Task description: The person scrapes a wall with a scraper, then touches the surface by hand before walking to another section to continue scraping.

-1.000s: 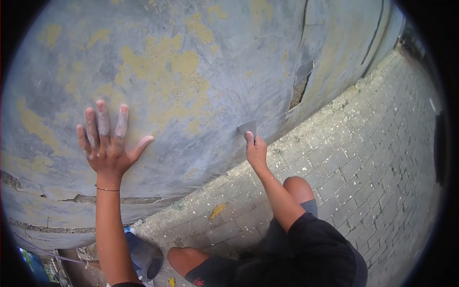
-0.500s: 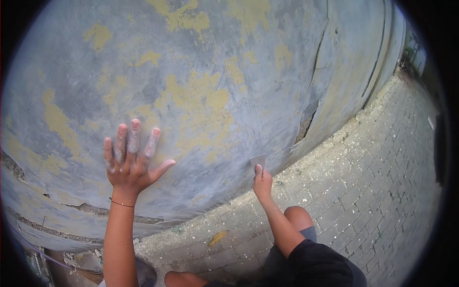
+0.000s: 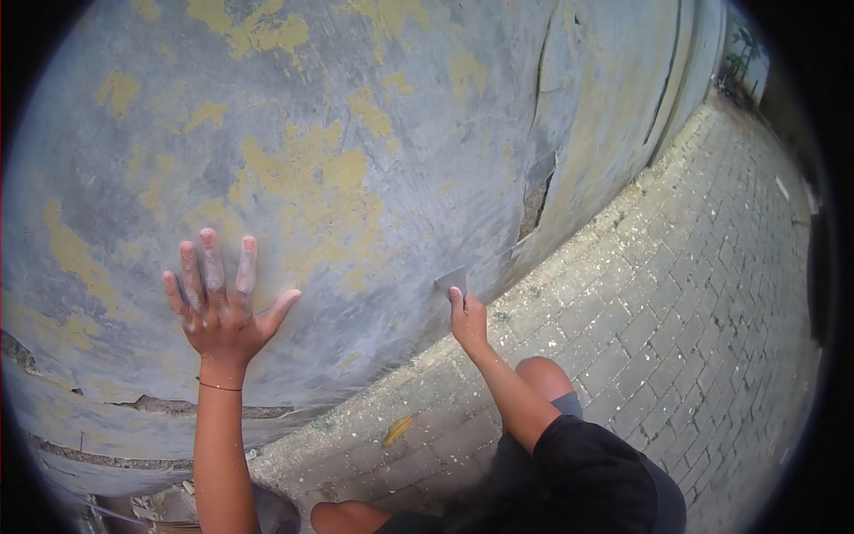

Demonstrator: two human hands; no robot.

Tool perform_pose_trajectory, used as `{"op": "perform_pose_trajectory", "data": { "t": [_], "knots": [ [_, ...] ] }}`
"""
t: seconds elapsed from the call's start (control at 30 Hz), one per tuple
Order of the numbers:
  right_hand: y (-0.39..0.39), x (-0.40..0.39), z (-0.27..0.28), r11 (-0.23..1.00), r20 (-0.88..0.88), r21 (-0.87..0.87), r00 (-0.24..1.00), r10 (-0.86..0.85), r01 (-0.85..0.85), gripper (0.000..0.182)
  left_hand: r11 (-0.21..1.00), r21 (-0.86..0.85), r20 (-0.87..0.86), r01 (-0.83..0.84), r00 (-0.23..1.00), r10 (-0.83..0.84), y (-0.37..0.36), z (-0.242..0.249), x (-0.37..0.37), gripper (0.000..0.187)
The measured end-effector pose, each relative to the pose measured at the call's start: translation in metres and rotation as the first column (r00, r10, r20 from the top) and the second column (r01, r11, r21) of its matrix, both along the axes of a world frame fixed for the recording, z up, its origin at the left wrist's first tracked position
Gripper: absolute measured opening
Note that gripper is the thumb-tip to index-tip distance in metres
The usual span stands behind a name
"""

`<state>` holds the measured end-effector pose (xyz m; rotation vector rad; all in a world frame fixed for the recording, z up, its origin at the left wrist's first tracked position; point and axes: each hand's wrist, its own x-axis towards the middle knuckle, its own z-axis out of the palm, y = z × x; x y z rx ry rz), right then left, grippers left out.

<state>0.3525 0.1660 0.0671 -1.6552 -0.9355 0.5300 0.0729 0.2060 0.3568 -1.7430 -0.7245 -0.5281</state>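
Dusty with white powder, my left hand [image 3: 221, 303] lies spread flat against the wall [image 3: 418, 196], fingers pointing up. A thin dark band circles that wrist. The wall is grey-blue with patches of yellow paint [image 3: 311, 196], one of them just above and right of the left hand. Low on the wall to the right, my right hand [image 3: 469, 320] grips a scraper [image 3: 451, 280] with a flat metal blade, thumb laid along it. The blade sits close to the wall's surface; its handle is hidden inside the fist.
A paved ground of grey bricks [image 3: 640, 329] runs along the wall's foot, sprinkled with pale flakes. One yellow leaf [image 3: 398, 431] lies there. Broken plaster shows at a gap [image 3: 536, 200] on the right and a long crack [image 3: 169, 407] at lower left. My bent knees are below.
The view has shifted a little, so the wall's patches sit further left. The right hand's scraper has tilted slightly. My left hand remains flat on the wall.
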Motion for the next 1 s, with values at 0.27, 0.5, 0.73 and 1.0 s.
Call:
{"op": "perform_pose_trajectory", "data": {
  "t": [0.27, 0.5, 0.73, 1.0],
  "knots": [
    [0.008, -0.003, -0.002, 1.000, -0.009, 0.026, 1.000, -0.004, 0.004, 0.048, 1.000, 0.025, 0.042, 0.016, 0.999, -0.017, 0.005, -0.011, 0.012, 0.088],
    [0.008, 0.000, 0.015, 1.000, -0.073, 0.015, 0.997, -0.012, 0.013, 0.050, 1.000, 0.021, 0.044, 0.023, 0.999, -0.024, 0.006, -0.012, 0.012, 0.088],
    [0.008, -0.001, 0.016, 0.999, -0.111, 0.042, 0.994, -0.017, 0.022, 0.050, 0.999, 0.025, 0.036, 0.036, 0.999, -0.037, 0.007, -0.009, 0.013, 0.088],
    [0.010, 0.000, 0.026, 0.999, -0.091, 0.034, 0.996, -0.009, 0.012, 0.046, 0.999, 0.042, 0.020, 0.029, 0.999, -0.030, 0.007, -0.008, 0.013, 0.090]
  ]
}}
